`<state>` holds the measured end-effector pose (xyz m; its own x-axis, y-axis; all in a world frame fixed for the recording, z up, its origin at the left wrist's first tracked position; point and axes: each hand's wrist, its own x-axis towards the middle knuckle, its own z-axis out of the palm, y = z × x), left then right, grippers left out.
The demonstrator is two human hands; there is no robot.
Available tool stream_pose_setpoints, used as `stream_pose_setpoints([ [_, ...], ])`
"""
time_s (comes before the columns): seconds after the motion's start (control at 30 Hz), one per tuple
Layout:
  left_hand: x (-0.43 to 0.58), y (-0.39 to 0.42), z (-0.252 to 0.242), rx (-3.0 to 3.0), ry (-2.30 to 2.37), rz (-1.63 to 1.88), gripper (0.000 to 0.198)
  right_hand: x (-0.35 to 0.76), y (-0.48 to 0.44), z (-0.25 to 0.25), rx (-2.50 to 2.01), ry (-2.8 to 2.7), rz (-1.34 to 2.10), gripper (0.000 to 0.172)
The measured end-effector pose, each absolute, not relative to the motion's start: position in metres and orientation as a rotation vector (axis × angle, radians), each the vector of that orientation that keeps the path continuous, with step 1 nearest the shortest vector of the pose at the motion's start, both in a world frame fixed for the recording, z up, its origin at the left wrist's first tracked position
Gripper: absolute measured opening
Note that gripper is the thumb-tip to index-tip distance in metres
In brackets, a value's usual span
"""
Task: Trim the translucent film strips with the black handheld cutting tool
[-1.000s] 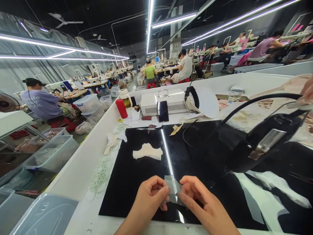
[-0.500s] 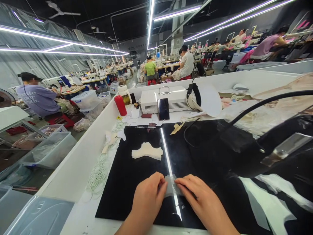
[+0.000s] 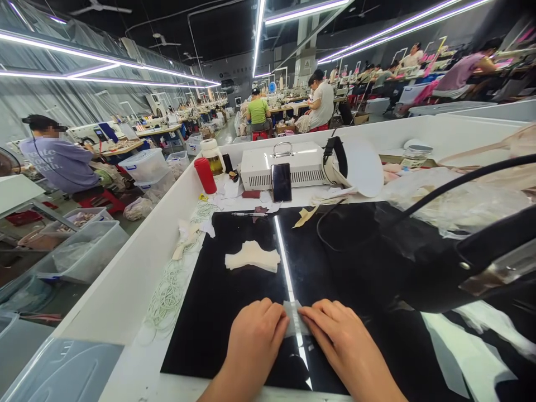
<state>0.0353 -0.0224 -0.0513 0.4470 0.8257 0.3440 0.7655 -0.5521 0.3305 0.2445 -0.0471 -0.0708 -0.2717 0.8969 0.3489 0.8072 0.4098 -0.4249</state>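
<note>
Near the front of the black glossy board (image 3: 218, 312), a small sheer, greyish piece of thin material (image 3: 296, 322) lies between my hands. My left hand (image 3: 258, 332) has its fingers curled together at the piece's left edge. On the opposite edge, the fingertips of my right hand (image 3: 341, 329) are pressed together. My fingers cover both sides of the piece, so whether it is fabric or film I cannot tell. Beyond my left hand lies a stack of cream cut fabric pieces (image 3: 252, 257).
A dark lamp-like arm (image 3: 444, 273) with a cable reaches in from the right over pale green pieces (image 3: 464, 352). A white metal box (image 3: 259, 167), phone (image 3: 281, 182) and red cup (image 3: 205, 175) stand at the back. Tangled pale cords (image 3: 165, 296) lie left. Co-workers sit beyond.
The dark arm at right sits lower and farther left in view, covering more of the pale pieces. My left hand has rolled slightly, its fingers closer over the sheer piece. The view has shifted slightly.
</note>
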Motion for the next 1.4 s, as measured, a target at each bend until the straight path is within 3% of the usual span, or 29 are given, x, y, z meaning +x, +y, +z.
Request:
stream_pose_setpoints([
  [0.23, 0.036, -0.023, -0.048, 2.552, 1.430, 0.702, 0.014, 0.243, -0.047, -0.073, -1.459, -2.136, 0.242, 0.021],
  [0.6, 0.035, -0.022, -0.045, 2.560, 1.421, 0.725, 0.012, 0.234, -0.049, -0.065, -1.458, -2.058, 0.152, 0.033],
  [0.87, 0.044, -0.026, -0.031, 2.738, 1.077, 1.008, 0.020, 0.232, -0.049, -0.065, -1.482, -2.074, 0.091, 0.039],
  [1.1, 0.046, -0.025, -0.041, 2.810, 1.012, 0.998, 0.024, 0.231, -0.049, -0.061, -1.488, -2.072, 0.061, 0.045],
  [1.4, 0.046, -0.025, -0.041, 2.822, 1.018, 0.990, 0.025, 0.231, -0.049, -0.064, -1.487, -2.068, 0.168, 0.034],
])
